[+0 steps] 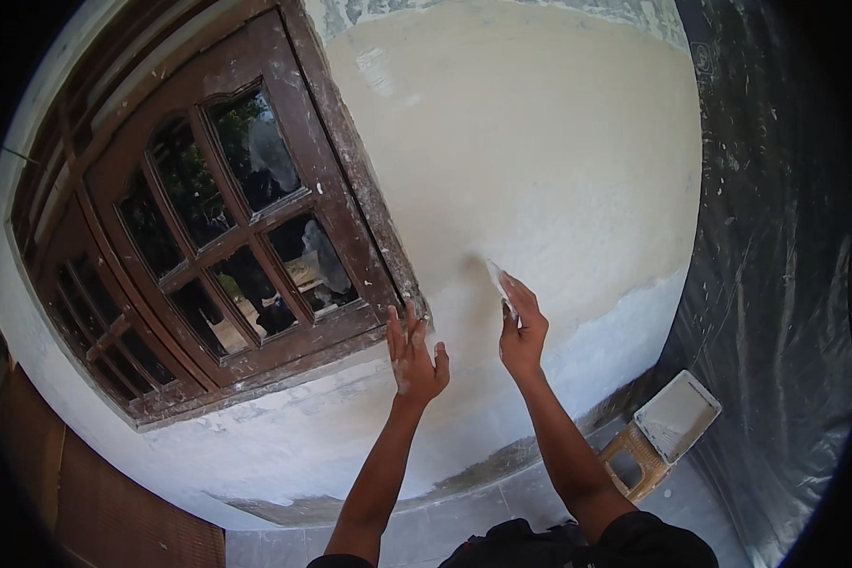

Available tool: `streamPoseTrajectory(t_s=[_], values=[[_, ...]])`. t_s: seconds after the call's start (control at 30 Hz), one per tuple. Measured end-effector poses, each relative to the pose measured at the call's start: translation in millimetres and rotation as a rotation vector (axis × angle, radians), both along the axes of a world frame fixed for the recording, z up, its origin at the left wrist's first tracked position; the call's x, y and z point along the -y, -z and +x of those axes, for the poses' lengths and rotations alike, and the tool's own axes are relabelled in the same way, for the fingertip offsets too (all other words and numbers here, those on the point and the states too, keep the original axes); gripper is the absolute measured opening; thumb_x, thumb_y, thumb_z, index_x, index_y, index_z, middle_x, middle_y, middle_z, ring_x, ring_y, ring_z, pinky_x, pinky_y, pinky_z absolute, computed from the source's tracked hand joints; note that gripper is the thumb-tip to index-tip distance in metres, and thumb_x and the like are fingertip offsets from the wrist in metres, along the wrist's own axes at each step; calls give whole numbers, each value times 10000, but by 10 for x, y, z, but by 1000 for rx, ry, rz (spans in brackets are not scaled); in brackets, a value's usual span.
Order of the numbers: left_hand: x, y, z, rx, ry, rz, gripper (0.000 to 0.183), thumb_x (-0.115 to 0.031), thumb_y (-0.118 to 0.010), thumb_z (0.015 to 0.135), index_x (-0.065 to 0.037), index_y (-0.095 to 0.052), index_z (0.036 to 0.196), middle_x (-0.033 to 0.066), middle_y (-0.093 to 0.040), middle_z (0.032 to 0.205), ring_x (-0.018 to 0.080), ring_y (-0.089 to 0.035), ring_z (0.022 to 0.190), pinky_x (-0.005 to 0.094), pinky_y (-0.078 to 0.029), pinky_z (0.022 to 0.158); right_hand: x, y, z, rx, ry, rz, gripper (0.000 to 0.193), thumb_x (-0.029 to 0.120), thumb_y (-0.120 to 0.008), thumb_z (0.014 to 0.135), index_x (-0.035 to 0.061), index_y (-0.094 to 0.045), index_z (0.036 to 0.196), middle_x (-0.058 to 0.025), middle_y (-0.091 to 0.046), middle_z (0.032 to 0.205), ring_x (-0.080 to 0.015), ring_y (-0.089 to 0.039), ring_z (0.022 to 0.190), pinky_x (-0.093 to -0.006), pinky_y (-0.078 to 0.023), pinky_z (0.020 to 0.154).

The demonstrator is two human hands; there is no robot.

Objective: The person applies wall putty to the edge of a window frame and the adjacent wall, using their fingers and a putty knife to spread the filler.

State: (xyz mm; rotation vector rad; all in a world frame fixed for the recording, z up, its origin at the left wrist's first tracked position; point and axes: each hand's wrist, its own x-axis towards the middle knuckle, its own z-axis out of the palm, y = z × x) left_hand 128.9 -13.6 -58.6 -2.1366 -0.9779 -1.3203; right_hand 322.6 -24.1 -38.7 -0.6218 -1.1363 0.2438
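Pale piece (498, 278): thin, flat and whitish, narrowing to a tip at its upper end; its lower part is hidden by the fingers, and its material is hard to tell.
Its place: in the right grip, in front of the cream-and-white wall (540, 151); whether it touches the wall is unclear.
Long axis: slanting, with the free tip up and left of the right grip.
Right grip (524, 329): pinching the piece between thumb and fingers, wrist below, forearm rising from the lower right.
Left grip (417, 363): released, fingers raised and spread, at the lower corner of the brown window (242, 233); contact cannot be told.
Tan stool (632, 440): below and right of the right grip, with a whitish tray (701, 391) on it.
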Motion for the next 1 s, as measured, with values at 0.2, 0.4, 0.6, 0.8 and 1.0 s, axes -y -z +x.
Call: streamPoseTrajectory(t_s=[0.2,0.4,0.6,0.8,1.0], values=[[-318,2,-23,-69,92,17,636,-94,-589,860,-10,-283,1411,363,-265,1533,579,-175,1429,683,-163,1129,-295,-113,-89,459,528,129,589,-112,-577,755,115,-640,1295,-107,-576,1393,-347,-472,1330,-516,-296,1100],[-543,77,-38,-54,100,79,620,-124,-580,876,-2,-282,1406,383,-277,1513,595,-193,1415,685,-173,1129,-619,-23,-179,487,673,170,501,-26,-610,815,139,-647,1287,-92,-563,1414,-345,-448,1357,-542,-260,1116],[-640,128,-59,-32,89,109,624,-141,-570,879,-19,-271,1414,393,-262,1513,595,-202,1411,692,-190,1114,-903,157,-264,516,626,170,472,-16,-594,825,130,-658,1270,-95,-566,1412,-355,-417,1389,-541,-228,1142],[-648,162,-59,-43,76,147,627,-168,-562,875,-42,-273,1417,382,-310,1497,587,-244,1400,677,-204,1118,-660,466,-391,500,549,85,473,-26,-576,806,149,-692,1230,-79,-584,1392,-338,-430,1389,-591,-162,1159],[-662,194,-83,-63,105,131,622,-183,-562,872,-64,-284,1415,355,-365,1485,583,-284,1388,663,-217,1126,-781,-78,-351,383,677,118,575,-92,-550,737,141,-678,1247,-85,-594,1381,-336,-447,1374,-595,-159,1154]])
